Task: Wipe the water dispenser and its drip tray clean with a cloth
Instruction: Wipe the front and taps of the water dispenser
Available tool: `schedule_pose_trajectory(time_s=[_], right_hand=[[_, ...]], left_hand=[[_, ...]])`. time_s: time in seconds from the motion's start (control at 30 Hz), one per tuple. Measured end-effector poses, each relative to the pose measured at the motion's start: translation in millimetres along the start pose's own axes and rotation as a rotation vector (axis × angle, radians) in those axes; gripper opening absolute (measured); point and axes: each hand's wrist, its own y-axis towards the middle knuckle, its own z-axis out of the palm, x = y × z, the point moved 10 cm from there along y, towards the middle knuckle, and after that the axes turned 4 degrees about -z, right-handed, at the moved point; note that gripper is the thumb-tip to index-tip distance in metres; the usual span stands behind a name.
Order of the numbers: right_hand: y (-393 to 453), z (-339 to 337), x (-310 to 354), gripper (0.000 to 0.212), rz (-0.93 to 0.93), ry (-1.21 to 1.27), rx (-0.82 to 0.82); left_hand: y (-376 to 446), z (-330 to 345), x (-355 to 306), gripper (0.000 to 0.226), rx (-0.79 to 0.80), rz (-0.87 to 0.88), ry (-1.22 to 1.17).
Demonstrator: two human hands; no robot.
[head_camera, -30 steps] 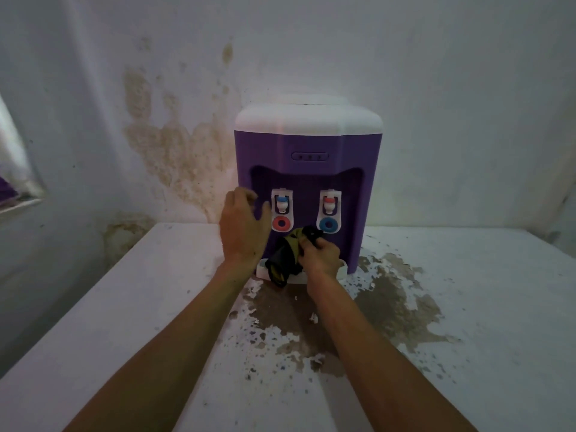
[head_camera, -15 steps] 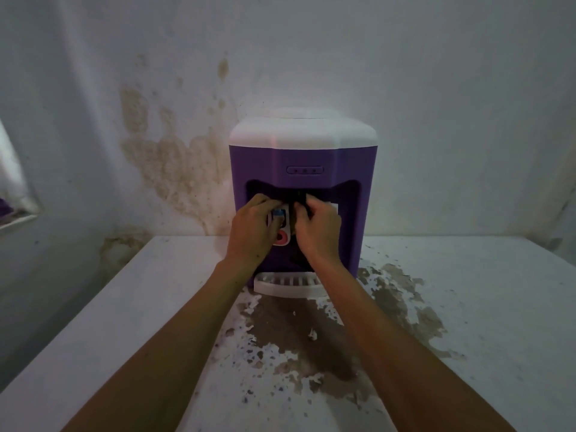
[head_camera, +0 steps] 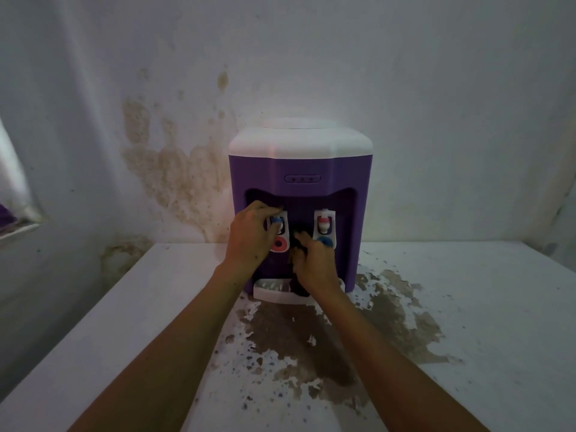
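Note:
A purple water dispenser (head_camera: 299, 169) with a white top stands against the wall on a white table. Its white drip tray (head_camera: 268, 291) juts out at the bottom front. My left hand (head_camera: 249, 241) is curled round the left tap (head_camera: 279, 244), which has a red ring. My right hand (head_camera: 314, 263) holds a dark cloth (head_camera: 300, 286) against the recess between the two taps, and the cloth hangs down over the tray. The right tap (head_camera: 324, 229), with a blue ring, is uncovered. Most of the cloth is hidden under my right hand.
The white table (head_camera: 467, 322) has a large brown patch of flaked paint (head_camera: 311, 338) in front of the dispenser. The wall behind carries a brown damp stain (head_camera: 174, 169). A ledge (head_camera: 18, 226) sticks out at the left edge.
My right hand rose with the cloth from the drip tray to the upper recess, then slid down between the taps. My left hand has shifted onto the left tap.

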Motion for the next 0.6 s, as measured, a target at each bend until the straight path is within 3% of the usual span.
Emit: schedule_pose_trajectory(time_s=[0.13, 0.3, 0.6], right_hand=[[17, -26, 35, 0.040, -0.078, 0.123, -0.070], [14, -24, 41, 0.042, -0.147, 0.127, -0.042], [-32, -2, -38, 0.043, 0.075, -0.052, 0.121]], left_hand=[[1, -1, 0, 0.031, -0.008, -0.006, 0.001], [0, 1, -1, 0.032, -0.011, -0.004, 0.001], [1, 2, 0, 0.033, 0.027, -0.024, 0.039]])
